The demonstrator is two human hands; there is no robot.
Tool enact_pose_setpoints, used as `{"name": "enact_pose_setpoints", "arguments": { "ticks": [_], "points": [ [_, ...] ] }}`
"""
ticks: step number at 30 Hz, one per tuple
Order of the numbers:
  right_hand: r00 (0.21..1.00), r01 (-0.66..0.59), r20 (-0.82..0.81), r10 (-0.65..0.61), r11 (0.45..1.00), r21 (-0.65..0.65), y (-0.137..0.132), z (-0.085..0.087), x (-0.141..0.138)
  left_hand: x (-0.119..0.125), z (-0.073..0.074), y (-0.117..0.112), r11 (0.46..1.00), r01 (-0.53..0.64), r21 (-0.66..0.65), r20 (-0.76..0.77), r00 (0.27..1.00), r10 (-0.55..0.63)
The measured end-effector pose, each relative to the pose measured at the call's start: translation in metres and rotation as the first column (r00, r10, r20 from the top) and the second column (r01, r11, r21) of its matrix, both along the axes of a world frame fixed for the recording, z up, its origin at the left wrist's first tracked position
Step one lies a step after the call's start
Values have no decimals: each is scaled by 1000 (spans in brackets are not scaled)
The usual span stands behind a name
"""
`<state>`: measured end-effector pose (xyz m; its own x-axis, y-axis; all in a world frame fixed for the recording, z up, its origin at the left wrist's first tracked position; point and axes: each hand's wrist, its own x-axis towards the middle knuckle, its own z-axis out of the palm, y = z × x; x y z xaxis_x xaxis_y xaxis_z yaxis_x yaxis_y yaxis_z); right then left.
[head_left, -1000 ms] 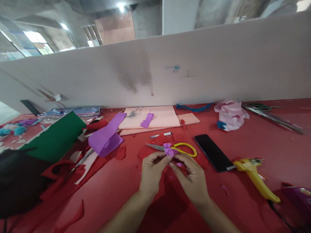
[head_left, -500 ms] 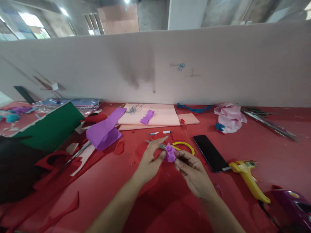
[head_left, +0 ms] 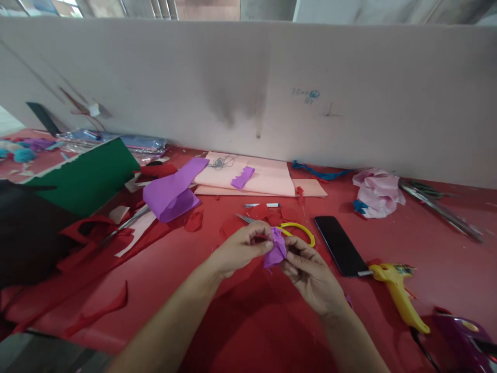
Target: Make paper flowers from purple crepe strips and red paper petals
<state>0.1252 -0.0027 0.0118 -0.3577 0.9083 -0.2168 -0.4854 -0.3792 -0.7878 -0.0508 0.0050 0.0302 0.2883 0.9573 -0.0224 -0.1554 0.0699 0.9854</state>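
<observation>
Between my two hands is a small purple paper flower [head_left: 276, 250], its petals crumpled and gathered. My left hand [head_left: 244, 247] pinches its upper left side between thumb and fingers. On the other side, my right hand [head_left: 308, 269] grips its right edge with thumb and fingertips. Right behind the flower lie yellow-handled scissors [head_left: 298, 226], partly covered by my hands, blades pointing left. A pen [head_left: 261, 205] and red scraps [head_left: 259, 211] are just beyond them.
A black phone [head_left: 340, 245] and a yellow glue gun [head_left: 399, 295] lie to the right. Purple sheet [head_left: 171, 189], peach sheets [head_left: 267, 178] and a green board [head_left: 89, 178] stand farther back. Pink crumpled material [head_left: 378, 192] sits near the white partition [head_left: 155, 77].
My view has tilted down. The flower has been turned between my fingers, its lower petals now hanging down to the left, and my left fingers have curled closer around its top.
</observation>
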Motion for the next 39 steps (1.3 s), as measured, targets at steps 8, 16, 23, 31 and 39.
{"name": "enact_pose_setpoints", "arguments": {
  "ticks": [8,16,23,31,39],
  "points": [
    [1000,13,-8,-14,999,-32,1,-2,0,2,-2,0,998,4,-60,106,994,2],
    [1000,17,-3,-17,1000,-3,2,-1,-2,7,2,-2,992,-13,-129,160,987,34],
    [996,91,-23,-92,995,-33,2,-2,-3,13,-5,-1,980,-94,-174,169,978,124],
    [973,226,58,-225,974,-1,4,-8,-5,14,-2,-3,983,-103,-153,165,978,128],
    [962,221,139,-236,968,116,1,-15,-10,23,-5,-5,965,-203,-169,158,960,229]
  ]
}}
